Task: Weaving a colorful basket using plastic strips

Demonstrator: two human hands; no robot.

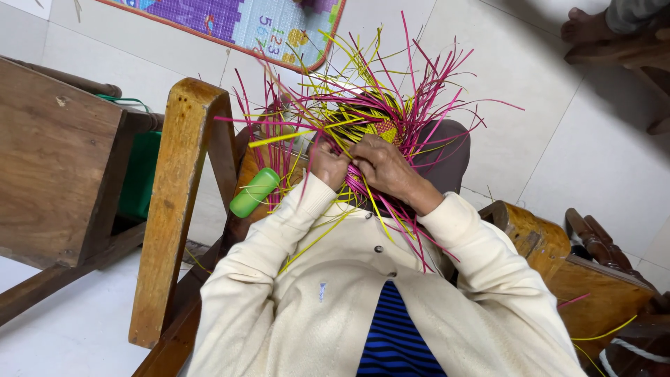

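A half-woven basket (373, 122) of pink and yellow strips sits on your lap, just in front of your chest, its loose ends fanning up and outward in every direction; the tight yellow-and-pink weave shows at its centre, just above your knuckles. Your left hand (328, 166) is curled closed at the near edge of the work, fingers pinched around a few strips; your right hand (382, 167) lies beside it, touching it, fingers bent down over the weave and pressing into the strands, though exactly which strips it grips cannot be told. Both cream cardigan sleeves (293, 223) run up to the work; a long yellow strip (317, 237) trails down across the left one. A green cylindrical bottle (254, 192) lies just left of your left wrist, beside the wooden chair arm (174, 202). Beyond the basket, a colourful play mat (237, 21) lies on the white tiled floor (530, 126); another person's bare foot (583, 26) rests at the upper right.
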